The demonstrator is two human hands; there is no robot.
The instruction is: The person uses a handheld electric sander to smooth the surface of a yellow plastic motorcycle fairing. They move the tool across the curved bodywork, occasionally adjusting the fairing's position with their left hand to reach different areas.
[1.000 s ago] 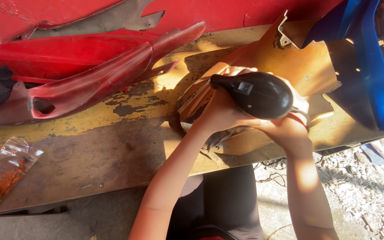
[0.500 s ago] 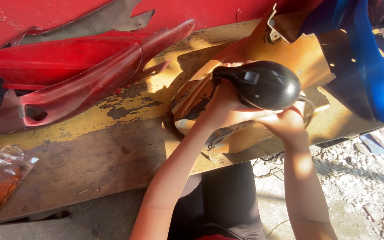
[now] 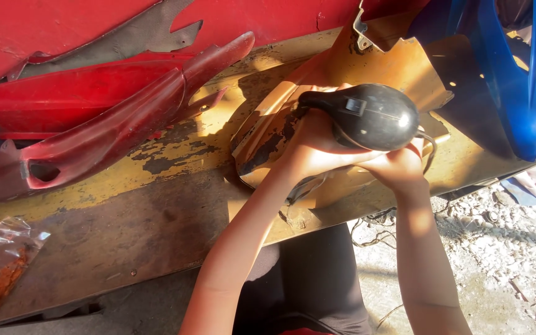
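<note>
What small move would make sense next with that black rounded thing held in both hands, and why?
Probably turn the black teardrop-shaped housing over to see its hidden side. Both the left hand and the right hand cradle it from below, above the orange panel on the worn yellow bench. Only its smooth back shows, and a thin wire loops out by the right hand.

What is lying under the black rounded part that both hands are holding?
Under the black rounded part lies a yellowish-brown panel, resting on the worn yellow board. The left hand and right hand cover the part's underside, so that stays hidden.
</note>
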